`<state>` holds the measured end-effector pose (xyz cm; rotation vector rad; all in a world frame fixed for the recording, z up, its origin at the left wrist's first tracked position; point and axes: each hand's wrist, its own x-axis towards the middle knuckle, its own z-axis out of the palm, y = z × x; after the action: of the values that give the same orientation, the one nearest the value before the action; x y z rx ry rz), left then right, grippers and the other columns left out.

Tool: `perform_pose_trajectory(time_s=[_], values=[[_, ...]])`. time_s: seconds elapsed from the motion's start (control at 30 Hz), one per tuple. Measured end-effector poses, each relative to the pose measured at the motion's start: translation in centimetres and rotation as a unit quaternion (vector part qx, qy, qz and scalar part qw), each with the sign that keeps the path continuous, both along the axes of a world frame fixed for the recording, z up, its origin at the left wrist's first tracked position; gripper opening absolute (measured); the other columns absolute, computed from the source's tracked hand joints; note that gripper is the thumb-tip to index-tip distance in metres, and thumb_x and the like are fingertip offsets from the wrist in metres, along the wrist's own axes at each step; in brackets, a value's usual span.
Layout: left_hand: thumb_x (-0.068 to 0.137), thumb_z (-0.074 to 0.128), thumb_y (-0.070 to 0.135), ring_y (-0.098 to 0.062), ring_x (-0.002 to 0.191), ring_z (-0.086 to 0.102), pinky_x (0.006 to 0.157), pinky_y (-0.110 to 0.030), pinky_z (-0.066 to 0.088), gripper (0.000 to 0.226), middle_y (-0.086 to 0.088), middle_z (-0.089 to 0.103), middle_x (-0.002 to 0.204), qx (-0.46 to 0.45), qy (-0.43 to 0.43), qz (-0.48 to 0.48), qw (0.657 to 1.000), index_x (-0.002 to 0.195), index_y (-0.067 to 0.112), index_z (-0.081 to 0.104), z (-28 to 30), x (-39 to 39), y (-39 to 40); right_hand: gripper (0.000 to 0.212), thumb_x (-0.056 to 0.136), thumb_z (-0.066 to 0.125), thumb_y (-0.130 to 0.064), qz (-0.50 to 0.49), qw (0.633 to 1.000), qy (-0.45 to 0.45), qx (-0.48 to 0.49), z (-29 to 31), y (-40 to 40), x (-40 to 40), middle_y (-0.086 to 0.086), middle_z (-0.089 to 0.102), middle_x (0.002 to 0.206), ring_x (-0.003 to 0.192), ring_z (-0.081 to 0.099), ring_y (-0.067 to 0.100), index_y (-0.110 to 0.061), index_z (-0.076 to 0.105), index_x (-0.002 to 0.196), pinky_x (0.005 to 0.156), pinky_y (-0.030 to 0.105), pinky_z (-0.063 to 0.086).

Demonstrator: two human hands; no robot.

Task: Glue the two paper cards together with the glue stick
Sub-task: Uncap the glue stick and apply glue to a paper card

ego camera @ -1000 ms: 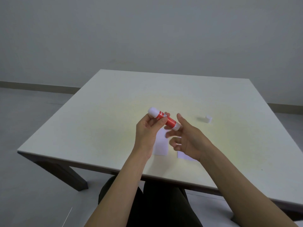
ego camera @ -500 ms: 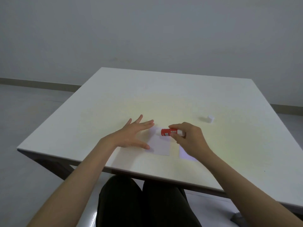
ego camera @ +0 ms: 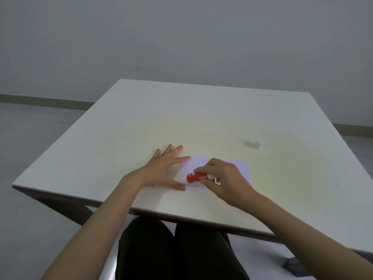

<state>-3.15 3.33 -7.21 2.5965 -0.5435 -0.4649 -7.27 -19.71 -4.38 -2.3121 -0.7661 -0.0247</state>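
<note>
- the left card (ego camera: 194,164) lies flat on the pale desk (ego camera: 141,118) near its front edge, and serves as the landmark here.
- the left hand (ego camera: 161,170) lies flat with fingers (ego camera: 177,159) spread, released and gripping nothing; the index tip and thumb tip touch the left edge of the left card.
- the right hand (ego camera: 224,178) sits over the right part of the left card, its fingers pinched around the glue stick (ego camera: 196,177).
- the glue stick is red, lies nearly level over the lower part of the left card, its left end pointing toward the left hand's thumb; whether the tip touches the paper cannot be told.
- the right card (ego camera: 243,168) lies just right of the left card, partly hidden by the right hand.
- a small white cap (ego camera: 259,143) sits well right of and behind the left card.
</note>
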Motion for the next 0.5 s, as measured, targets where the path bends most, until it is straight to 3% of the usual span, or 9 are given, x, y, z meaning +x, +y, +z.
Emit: perform_pose_trajectory(time_s=[0.23,0.4,0.5], values=[[0.07,0.072,0.054,-0.008,0.144,-0.022,0.115,-0.038,-0.018,0.094,0.012,-0.009,0.16,0.021,0.008,-0.006,1.0,0.147,0.04,0.02,0.7,-0.2,-0.3,0.026,0.087,0.062,-0.014,-0.156,0.988,-0.01,0.001,0.2,-1.2,2.6,0.011,0.066,0.096,0.082,0.058,0.021,-0.013,0.067,0.112,0.067,0.015,0.029],[0.069,0.074,0.052,-0.009,0.144,-0.021,0.116,-0.039,-0.017,0.095,0.012,-0.007,0.16,0.016,0.007,0.002,1.0,0.146,0.041,0.021,0.8,-0.2,-0.5,0.026,0.083,0.066,-0.011,-0.039,0.999,0.002,0.01,0.1,-1.1,-1.2,0.003,0.062,0.085,0.065,0.052,0.012,-0.02,0.07,0.107,0.064,0.013,0.039],[0.069,0.074,0.052,-0.009,0.144,-0.02,0.116,-0.039,-0.017,0.094,0.011,-0.007,0.16,0.019,0.01,0.001,1.0,0.146,0.04,0.021,0.9,-0.2,-0.4,0.025,0.083,0.066,-0.011,-0.037,0.999,0.01,0.002,0.2,-1.6,-0.4,0.002,0.061,0.085,0.063,0.048,0.003,-0.018,0.07,0.108,0.065,0.007,0.037]])
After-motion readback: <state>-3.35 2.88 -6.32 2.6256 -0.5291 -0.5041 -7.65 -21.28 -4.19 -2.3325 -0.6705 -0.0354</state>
